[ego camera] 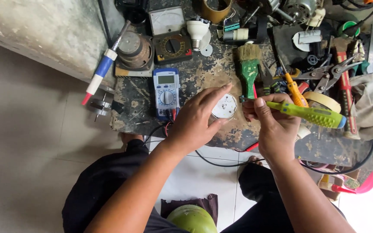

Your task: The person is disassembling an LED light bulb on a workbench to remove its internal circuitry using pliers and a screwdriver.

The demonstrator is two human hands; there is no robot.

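My left hand (197, 118) grips a small round white part (224, 105), a flat disc with tiny dots on its face, pinched between thumb and fingers just above the worn workbench (195, 75). My right hand (272, 125) is closed around a yellow-green screwdriver (309, 113), whose tip points left toward the disc's edge. The handle sticks out to the right over the bench.
A blue digital multimeter (165, 91) lies left of my hands, an analog meter (170, 36) behind it. A green-handled brush (249, 69), pliers (331, 73), a tape roll (324, 100), a white bulb (197, 32) and an orange screwdriver (294, 90) crowd the bench. Black cable (221, 163) hangs below.
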